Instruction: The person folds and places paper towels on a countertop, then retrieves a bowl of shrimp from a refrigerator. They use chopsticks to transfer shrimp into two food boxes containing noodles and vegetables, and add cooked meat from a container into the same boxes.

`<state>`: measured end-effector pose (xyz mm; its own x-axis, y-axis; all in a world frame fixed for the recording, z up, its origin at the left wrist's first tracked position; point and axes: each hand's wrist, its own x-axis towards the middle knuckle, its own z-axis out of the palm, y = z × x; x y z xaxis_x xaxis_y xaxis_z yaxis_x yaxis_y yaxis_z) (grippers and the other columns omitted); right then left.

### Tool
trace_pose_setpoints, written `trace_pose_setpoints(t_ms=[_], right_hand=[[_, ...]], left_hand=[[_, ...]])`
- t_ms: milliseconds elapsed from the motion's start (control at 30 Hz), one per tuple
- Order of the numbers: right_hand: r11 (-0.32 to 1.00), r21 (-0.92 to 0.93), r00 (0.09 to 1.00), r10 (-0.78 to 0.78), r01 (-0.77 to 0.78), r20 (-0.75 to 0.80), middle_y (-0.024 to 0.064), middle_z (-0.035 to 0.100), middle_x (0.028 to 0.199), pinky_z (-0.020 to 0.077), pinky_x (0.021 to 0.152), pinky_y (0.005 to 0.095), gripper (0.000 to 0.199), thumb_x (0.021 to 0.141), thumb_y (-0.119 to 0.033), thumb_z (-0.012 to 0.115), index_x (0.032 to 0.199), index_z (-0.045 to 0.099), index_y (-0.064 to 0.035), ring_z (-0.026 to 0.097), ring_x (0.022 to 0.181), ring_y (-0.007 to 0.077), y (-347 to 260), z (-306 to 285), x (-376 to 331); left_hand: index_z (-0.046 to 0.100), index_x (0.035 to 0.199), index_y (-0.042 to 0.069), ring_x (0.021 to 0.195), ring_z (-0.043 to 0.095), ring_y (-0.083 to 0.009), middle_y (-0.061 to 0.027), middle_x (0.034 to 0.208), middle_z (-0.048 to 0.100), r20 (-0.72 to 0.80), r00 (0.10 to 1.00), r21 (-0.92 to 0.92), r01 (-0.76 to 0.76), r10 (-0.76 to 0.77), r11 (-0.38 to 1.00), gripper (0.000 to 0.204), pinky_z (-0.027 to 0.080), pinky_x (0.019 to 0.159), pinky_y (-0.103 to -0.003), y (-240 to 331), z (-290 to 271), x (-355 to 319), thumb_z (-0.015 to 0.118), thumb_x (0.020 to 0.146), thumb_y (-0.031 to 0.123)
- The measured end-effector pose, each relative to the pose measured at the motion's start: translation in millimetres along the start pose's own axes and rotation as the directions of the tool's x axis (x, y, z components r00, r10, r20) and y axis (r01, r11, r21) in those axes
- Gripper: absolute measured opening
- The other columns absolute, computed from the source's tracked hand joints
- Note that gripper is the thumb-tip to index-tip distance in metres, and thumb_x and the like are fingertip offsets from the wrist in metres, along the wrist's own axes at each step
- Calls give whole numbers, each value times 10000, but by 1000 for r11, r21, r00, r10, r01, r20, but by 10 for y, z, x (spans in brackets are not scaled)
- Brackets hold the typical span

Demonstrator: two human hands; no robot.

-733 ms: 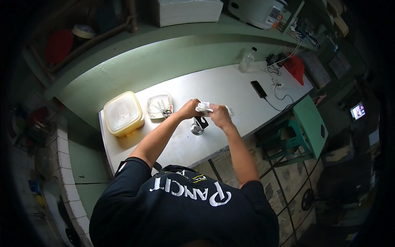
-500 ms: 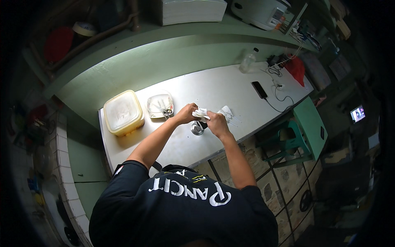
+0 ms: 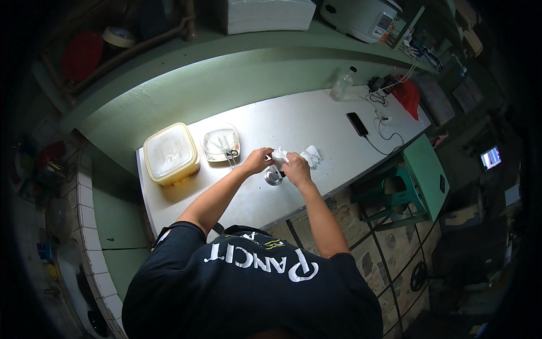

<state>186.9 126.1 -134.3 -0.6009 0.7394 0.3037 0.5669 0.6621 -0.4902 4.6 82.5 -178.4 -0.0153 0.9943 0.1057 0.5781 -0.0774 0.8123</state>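
My left hand (image 3: 257, 161) and my right hand (image 3: 296, 170) meet over the grey table (image 3: 316, 121), both pinching a small crumpled white piece (image 3: 279, 155), paper or cloth, I cannot tell which. Just under it a small round metal object (image 3: 274, 178) with a dark part stands on the table. Right of my hands lie a few white plastic pieces (image 3: 313, 156). To the left, a clear shallow tray (image 3: 213, 148) holds small metal tools.
A cream lidded plastic box (image 3: 169, 153) sits at the table's left end. A black phone (image 3: 358, 124) on a cable, a clear bottle (image 3: 342, 86) and a red cloth (image 3: 407, 95) lie at the far right. A green stool (image 3: 423, 175) stands beside the table.
Both hands have drawn slightly nearer to me and closer together. The white piece, earlier stretched between them, is now bunched up over the metal object.
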Motion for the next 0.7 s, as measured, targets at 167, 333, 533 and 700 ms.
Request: trace_pose_setpoints(t_ms=[167,333,533,700], right_hand=[[995,-60,996,85,-84,10,186,619,904,505,729,465,120,767,-80,595,850,597,7,618,825,392,12,177,-104],[998,-60,997,26,-30,-78,165,613,920,514,709,476,135,757,-81,624,867,590,-10,625,813,391,67,44,-59],[1000,3,996,10,-10,-85,170,611,913,512,708,463,140,759,-71,611,877,600,3,622,829,389,106,-1,-22],[1000,5,999,1,-1,-36,172,609,923,512,704,460,140,757,-74,618,879,608,-6,624,819,386,145,62,-45]], left_hand=[[632,1084,25,846,658,-265,-147,996,664,-61,997,-32,50,-52,998,329,528,758,-347,-82,7,-66,680,773,119],[709,990,116,767,644,-277,-125,839,643,-78,996,68,-47,52,997,240,517,715,-367,-54,-80,-225,651,761,77],[658,1146,175,670,634,-339,-167,756,652,43,995,229,-102,95,968,330,506,646,-440,85,100,-423,551,838,122],[370,1425,222,656,634,-385,-194,756,658,211,974,434,-18,-83,901,553,498,608,-481,225,197,-477,473,884,179]])
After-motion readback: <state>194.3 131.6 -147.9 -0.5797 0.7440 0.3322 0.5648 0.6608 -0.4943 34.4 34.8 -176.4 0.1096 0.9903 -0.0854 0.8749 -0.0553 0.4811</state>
